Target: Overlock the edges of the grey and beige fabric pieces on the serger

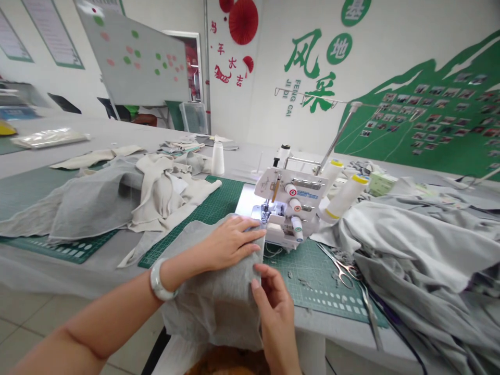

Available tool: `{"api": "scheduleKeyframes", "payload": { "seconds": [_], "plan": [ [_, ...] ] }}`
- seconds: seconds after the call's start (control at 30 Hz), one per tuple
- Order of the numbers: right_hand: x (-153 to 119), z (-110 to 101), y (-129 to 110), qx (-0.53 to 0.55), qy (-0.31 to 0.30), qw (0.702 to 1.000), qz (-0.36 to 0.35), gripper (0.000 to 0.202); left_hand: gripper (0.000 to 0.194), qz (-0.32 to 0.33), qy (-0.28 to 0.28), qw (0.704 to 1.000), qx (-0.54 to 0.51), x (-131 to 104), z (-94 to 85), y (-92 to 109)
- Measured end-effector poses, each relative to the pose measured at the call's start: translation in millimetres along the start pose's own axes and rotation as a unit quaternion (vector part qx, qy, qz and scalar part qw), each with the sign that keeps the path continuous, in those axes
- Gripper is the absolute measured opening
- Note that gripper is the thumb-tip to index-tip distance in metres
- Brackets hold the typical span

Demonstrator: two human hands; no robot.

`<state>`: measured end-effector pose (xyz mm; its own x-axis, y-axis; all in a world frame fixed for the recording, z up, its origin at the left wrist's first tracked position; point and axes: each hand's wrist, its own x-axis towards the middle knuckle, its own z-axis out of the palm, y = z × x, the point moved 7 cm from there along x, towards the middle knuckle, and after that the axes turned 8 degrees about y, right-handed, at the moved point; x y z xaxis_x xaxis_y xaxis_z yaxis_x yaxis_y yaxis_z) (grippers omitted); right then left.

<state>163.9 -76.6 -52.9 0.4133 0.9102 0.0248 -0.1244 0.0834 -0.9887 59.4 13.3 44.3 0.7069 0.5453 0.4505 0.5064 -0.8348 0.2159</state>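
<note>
A thin grey piece of fabric [219, 297] runs from the overlock sewing machine [291, 195] down over the table's front edge. My left hand [234, 242] lies flat on it just before the lit presser foot, fingers stretched toward the machine; a pale bangle circles that wrist. Lower down, my right hand [273, 302] pinches the fabric's right edge between thumb and fingers. The fabric's far end reaches the presser foot, where my fingers partly cover it.
Green cutting mats [328, 286] lie under the machine. Scissors [341, 268] and a heap of grey cloth [422, 250] are at right. Cream and grey cut pieces [156, 192] and a white thread cone [217, 158] sit at left. A thread stand [339, 130] rises behind the machine.
</note>
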Motion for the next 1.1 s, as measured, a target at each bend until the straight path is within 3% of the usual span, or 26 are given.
{"api": "scheduleKeyframes", "payload": {
  "seconds": [0.23,0.37,0.5,0.6,0.7,0.77,0.83,0.9,0.93,1.0,1.03,1.1],
  "plan": [
    [14.3,6.8,-28.7,-0.113,-0.028,0.990,-0.078,0.053,0.037,0.010,0.003,0.999,-0.047,-0.5,-5.7,-0.8],
    [33.6,17.2,-47.8,-0.172,-0.018,0.974,-0.148,0.045,0.034,-0.003,0.006,0.995,-0.095,-1.5,-7.0,-5.2],
    [48.8,26.5,-50.5,-0.237,0.014,0.955,-0.180,0.042,0.030,-0.018,0.039,0.976,-0.211,-5.8,-7.7,-16.6],
    [51.2,29.1,-48.9,-0.283,0.044,0.937,-0.200,0.043,0.023,-0.057,0.071,0.948,-0.304,-1.0,-9.5,-35.8],
    [50.3,30.5,-48.6,-0.309,0.055,0.924,-0.219,0.045,0.019,-0.166,0.156,0.915,-0.332,22.2,-17.7,-73.4],
    [49.9,31.5,-49.2,-0.317,0.051,0.919,-0.228,0.045,0.020,-0.269,0.228,0.858,-0.374,45.9,-21.7,-104.4],
    [49.8,31.9,-50.0,-0.325,0.049,0.916,-0.232,0.045,0.021,-0.361,0.189,0.795,-0.449,78.7,-8.7,-125.0],
    [50.0,32.2,-49.9,-0.339,0.047,0.912,-0.228,0.046,0.029,-0.383,0.138,0.778,-0.478,115.2,0.4,-132.2],
    [50.2,32.3,-49.9,-0.345,0.046,0.910,-0.225,0.046,0.031,-0.401,0.078,0.755,-0.512,130.0,10.4,-130.9],
    [50.2,32.4,-50.3,-0.354,0.047,0.906,-0.226,0.047,0.030,-0.411,0.018,0.723,-0.555,150.6,20.8,-126.2],
    [50.1,32.5,-50.8,-0.357,0.047,0.905,-0.229,0.047,0.029,-0.414,0.002,0.714,-0.565,155.6,23.9,-123.9],
    [49.8,32.8,-51.7,-0.358,0.047,0.902,-0.236,0.046,0.025,-0.396,0.010,0.728,-0.560,159.0,23.4,-121.3]
  ]
}}
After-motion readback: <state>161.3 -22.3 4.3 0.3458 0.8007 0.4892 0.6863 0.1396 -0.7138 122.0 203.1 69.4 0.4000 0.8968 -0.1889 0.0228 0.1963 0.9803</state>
